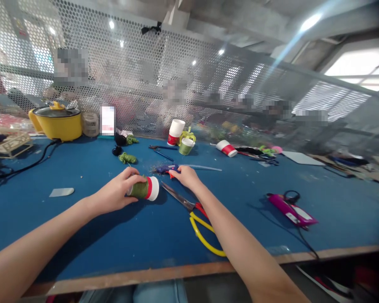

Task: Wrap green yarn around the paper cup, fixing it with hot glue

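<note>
My left hand (128,187) is wrapped round a paper cup (153,188) lying on its side, with green yarn wound about one part and a red band beside its white end. My right hand (185,174) grips a blue glue gun (164,168) with a red trigger; a clear glue stick (204,167) extends to the right behind it. Below lie large scissors (180,198) with yellow and red handles, partly hidden by my right forearm. A bundle of green yarn (128,158) rests just beyond my left hand.
Along the back stand a yellow electric pot (58,126), a glass jar (90,125), a lit phone (108,120), stacked cups (176,131) and a green-wrapped cup (186,146). A purple pouch (290,210) with a cable lies right. A perforated metal screen (129,75) closes off the back.
</note>
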A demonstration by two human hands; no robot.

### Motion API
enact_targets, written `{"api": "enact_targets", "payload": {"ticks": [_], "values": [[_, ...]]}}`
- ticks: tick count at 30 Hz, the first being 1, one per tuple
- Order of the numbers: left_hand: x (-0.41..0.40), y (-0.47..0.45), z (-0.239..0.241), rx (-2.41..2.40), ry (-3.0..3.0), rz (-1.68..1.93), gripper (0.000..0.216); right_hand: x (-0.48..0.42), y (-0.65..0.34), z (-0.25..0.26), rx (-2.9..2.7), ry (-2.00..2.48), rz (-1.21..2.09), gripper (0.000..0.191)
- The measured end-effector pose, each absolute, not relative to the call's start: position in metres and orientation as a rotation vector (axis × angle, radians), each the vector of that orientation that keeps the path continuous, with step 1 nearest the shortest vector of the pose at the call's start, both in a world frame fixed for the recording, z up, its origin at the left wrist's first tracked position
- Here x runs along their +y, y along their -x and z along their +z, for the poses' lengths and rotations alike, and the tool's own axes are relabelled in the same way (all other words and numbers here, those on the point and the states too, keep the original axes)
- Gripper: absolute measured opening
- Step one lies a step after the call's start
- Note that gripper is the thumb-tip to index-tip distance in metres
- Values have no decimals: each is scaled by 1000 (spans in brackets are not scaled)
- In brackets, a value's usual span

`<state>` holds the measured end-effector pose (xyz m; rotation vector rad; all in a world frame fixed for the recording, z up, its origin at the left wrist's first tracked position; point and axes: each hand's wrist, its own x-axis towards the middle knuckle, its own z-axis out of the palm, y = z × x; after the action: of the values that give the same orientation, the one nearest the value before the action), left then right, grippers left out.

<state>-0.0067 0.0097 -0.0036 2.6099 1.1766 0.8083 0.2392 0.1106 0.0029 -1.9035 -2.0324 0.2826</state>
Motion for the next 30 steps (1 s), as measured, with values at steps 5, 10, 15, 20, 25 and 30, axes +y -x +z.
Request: {"api": "enact_targets", "payload": {"ticks": [5,10,15,20,25,30], "values": [[9,6,-4,1159,-2652,816,50,94,-222,24,-2207,1685,99,23],[6,4,-6,1146,-2765,810,48,73,-190,47,-2445,1258,591,42],[3,3,-1,1190,-2993,675,44,67,-177,51,-2444,1332,695,41],[-1,-1,6,1178,-3121,602,35,69,-175,61,-2493,1415,756,36],[-4,-2,7,1184,-3130,577,35,77,-168,68,-2574,1460,872,34],[-2,-2,3,1104,-3099,661,36,88,-161,52,-2469,1296,1163,28]]}}
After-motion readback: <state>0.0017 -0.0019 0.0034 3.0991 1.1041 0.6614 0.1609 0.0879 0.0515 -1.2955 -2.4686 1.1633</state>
